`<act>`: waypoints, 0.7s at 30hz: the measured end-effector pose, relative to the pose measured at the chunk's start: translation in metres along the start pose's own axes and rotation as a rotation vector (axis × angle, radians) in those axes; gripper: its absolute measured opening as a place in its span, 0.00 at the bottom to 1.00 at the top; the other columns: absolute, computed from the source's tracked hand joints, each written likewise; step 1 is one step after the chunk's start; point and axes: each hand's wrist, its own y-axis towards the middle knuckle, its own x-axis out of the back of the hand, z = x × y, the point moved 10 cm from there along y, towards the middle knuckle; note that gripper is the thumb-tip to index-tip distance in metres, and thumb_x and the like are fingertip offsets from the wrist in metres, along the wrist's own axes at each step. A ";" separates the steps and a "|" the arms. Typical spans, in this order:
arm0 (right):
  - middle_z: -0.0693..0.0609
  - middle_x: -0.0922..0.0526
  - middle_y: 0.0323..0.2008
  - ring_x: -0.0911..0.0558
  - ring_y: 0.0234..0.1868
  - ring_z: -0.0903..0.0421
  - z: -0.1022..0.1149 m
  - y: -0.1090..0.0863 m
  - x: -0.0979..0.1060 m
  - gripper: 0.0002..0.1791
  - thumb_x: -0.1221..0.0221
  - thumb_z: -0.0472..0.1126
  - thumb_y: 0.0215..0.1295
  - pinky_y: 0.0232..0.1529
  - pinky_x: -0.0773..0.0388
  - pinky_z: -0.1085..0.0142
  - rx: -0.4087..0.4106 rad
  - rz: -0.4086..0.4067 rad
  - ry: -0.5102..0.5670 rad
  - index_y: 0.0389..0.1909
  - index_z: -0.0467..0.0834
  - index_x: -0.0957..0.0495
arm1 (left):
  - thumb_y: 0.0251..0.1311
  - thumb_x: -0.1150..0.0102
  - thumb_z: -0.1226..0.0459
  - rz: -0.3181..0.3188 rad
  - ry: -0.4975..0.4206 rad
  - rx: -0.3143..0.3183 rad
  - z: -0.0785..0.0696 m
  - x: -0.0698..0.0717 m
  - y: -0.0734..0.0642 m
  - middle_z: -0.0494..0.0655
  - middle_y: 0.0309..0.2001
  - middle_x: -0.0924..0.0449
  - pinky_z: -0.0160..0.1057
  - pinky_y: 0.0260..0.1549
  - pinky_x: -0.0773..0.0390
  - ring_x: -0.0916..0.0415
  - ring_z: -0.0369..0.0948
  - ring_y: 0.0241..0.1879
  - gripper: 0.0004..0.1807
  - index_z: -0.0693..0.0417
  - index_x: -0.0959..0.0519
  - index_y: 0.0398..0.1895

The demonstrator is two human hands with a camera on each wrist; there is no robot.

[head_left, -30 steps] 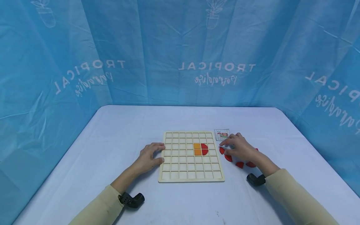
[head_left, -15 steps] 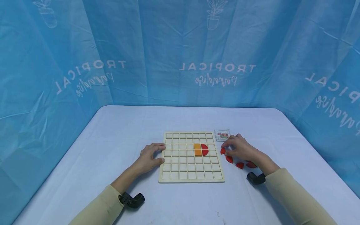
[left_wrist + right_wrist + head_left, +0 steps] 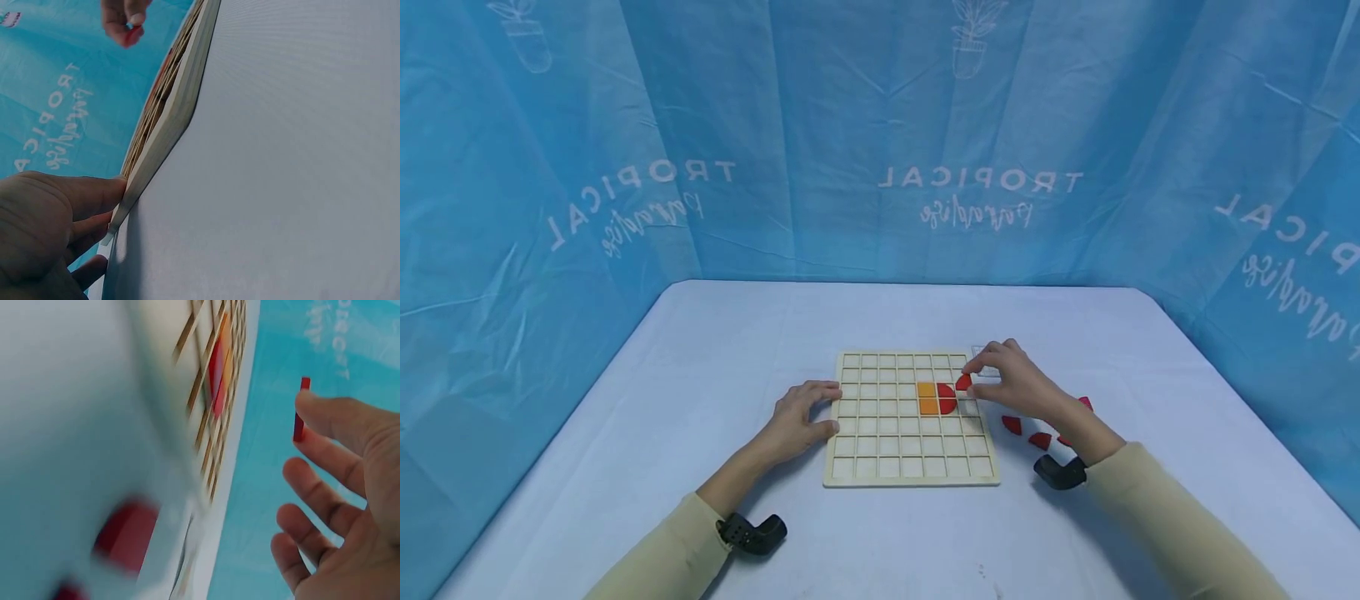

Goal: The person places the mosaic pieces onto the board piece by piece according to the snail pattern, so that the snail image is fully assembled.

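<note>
While the left hand (image 3: 797, 423) rests, fingers relaxed, against the grid board (image 3: 912, 482) beside it, the right hand (image 3: 1018, 385), well apart, pinches a red piece (image 3: 964, 382) over the board; sound placement likely requires bracing the board and lowering the piece level.

Red piece (image 3: 964, 382) — above gridded board (image 3: 888, 426)

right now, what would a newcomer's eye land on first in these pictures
Probably the red piece pinched in the right hand, held over the right side of the pale gridded board. Next, the two orange squares and two red quarter-rounds grouped in its grid, then the blue curtain behind the table.
</note>
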 end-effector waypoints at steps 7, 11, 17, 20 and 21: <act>0.53 0.21 0.43 0.32 0.50 0.52 0.028 0.020 -0.015 0.14 0.33 0.46 0.53 0.42 0.28 0.59 -0.020 -0.008 0.028 0.42 0.51 0.18 | 0.53 0.37 0.65 0.002 0.002 0.003 0.001 0.001 0.001 0.50 0.65 0.33 0.61 0.68 0.55 0.44 0.54 0.68 0.25 0.58 0.27 0.57; 0.53 0.21 0.42 0.31 0.47 0.52 0.036 0.033 -0.027 0.14 0.33 0.47 0.54 0.40 0.29 0.61 -0.018 -0.003 0.012 0.42 0.50 0.17 | 0.53 0.36 0.65 -0.001 0.007 0.004 0.000 0.000 0.001 0.49 0.65 0.33 0.60 0.68 0.55 0.44 0.53 0.68 0.26 0.57 0.26 0.57; 0.53 0.20 0.40 0.32 0.44 0.54 0.039 0.048 -0.045 0.12 0.33 0.47 0.54 0.41 0.30 0.63 -0.053 0.028 -0.006 0.40 0.49 0.16 | 0.53 0.36 0.65 0.002 0.000 0.002 0.000 0.000 0.001 0.49 0.65 0.33 0.60 0.68 0.55 0.44 0.53 0.68 0.25 0.57 0.26 0.57; 0.54 0.21 0.40 0.32 0.44 0.54 0.038 0.052 -0.053 0.12 0.34 0.47 0.54 0.40 0.31 0.63 -0.072 0.057 -0.004 0.39 0.50 0.16 | 0.53 0.37 0.65 0.001 0.002 0.004 0.001 0.000 0.001 0.49 0.65 0.33 0.60 0.68 0.55 0.44 0.53 0.68 0.25 0.57 0.26 0.57; 0.54 0.21 0.40 0.32 0.44 0.53 0.038 0.053 -0.055 0.12 0.34 0.47 0.54 0.39 0.31 0.63 -0.075 0.067 -0.006 0.40 0.50 0.16 | 0.53 0.37 0.65 0.002 0.003 0.006 0.001 -0.001 0.001 0.49 0.65 0.33 0.60 0.68 0.55 0.44 0.53 0.68 0.25 0.57 0.26 0.57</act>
